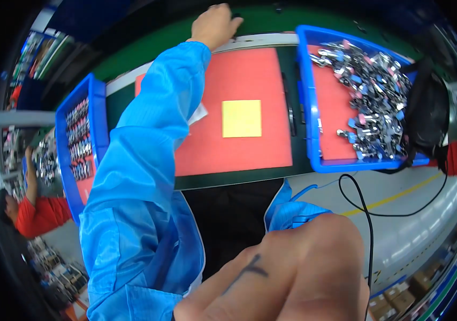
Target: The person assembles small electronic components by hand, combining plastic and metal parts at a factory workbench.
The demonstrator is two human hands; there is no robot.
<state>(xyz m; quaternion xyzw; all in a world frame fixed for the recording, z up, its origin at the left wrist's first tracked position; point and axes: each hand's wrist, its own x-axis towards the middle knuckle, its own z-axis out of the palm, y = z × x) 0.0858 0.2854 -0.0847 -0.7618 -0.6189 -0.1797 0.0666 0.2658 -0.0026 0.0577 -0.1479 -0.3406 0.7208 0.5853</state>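
Observation:
My left hand (215, 27) reaches over the far edge of the bench onto the green surface. Its fingers curl downward, the thumb points right, and a small dark thing shows by the thumb; what it is I cannot make out. Close to the camera, the back of my right hand (287, 273) fills the lower middle, with a dark mark on the skin; its fingers are hidden. Between them lies a red foam mat (260, 69) with a yellow square pad (242, 119) on it. A white scrap (198, 114) peeks out beside my left sleeve.
On the right, a blue tray (307, 96) holds a heap of metal parts (370, 96) with pink and blue bits. Another blue tray (99, 115) at left has rows of similar parts. A black bag (429, 109) and looping black cable (367, 214) are right. Red-sleeved people work on both sides.

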